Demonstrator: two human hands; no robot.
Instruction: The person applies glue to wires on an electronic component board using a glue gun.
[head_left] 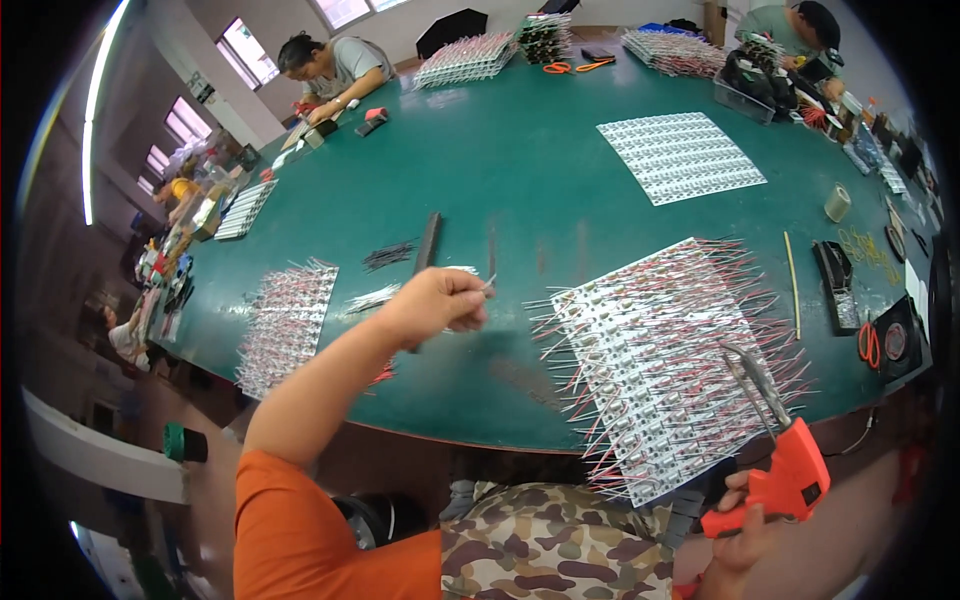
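Observation:
My left hand (440,302) is raised over the middle of the green table, fingers pinched on a thin pale wire (490,283) whose end just shows. In my right hand (742,530), at the lower right, is a red soldering gun (790,475), its metal tip over the near right part of a white circuit-board panel (660,350). Red and white wires bristle from that panel, which overhangs the table's near edge. Close to my left hand lie loose white wires (374,298), dark wires (388,256) and a dark grey bar (430,240). Some red wires (382,373) show below my forearm.
Another wired panel (290,325) lies left, and a bare white panel (680,155) far right. Orange-handled scissors (868,345), a black holder (836,288) and a tape roll (837,204) sit at right. Two co-workers (335,75) (800,40) sit across the table.

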